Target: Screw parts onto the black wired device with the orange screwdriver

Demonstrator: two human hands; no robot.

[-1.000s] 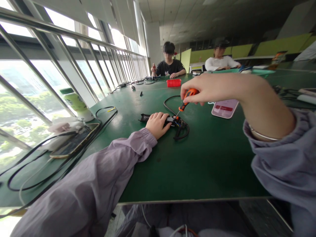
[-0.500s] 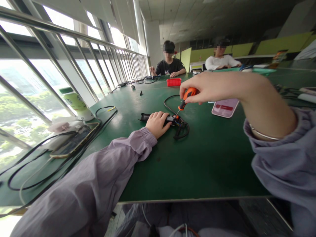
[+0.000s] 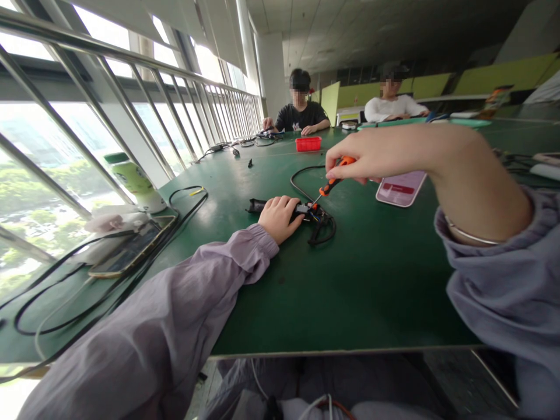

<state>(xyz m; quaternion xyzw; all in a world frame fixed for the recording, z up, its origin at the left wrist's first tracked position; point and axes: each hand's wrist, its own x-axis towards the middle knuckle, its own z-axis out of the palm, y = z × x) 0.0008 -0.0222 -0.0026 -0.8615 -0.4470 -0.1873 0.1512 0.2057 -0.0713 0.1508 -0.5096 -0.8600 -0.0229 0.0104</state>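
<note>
Black elongated device (image 3: pixel 257 205) with a grey section lies on the dark green surface (image 3: pixel 332 303), and I have my left grip (image 3: pixel 280 219) closed over its middle, thumb on the near side, holding it down. My right grip (image 3: pixel 385 154), raised above and to the right of the device, is narrow, pinching the orange-and-black handle of a slim metal-shafted screwdriver (image 3: pixel 331 185). I have that shaft slanting down and left to the device's right-hand part; from my end, the tip is too small to tell what it meets. Thin coloured wires (image 3: pixel 313 216) show at that part, and a thin black cable (image 3: pixel 292 179) curves out beyond the device. Farther right of it I see a pink-edged phone with a lit screen (image 3: pixel 398 189). Beyond the device sits a small red plastic basket (image 3: pixel 308 144), and behind that a person in a black top (image 3: pixel 301 118). Well left of the device stands a green-and-white bottle (image 3: pixel 135 184).
</note>
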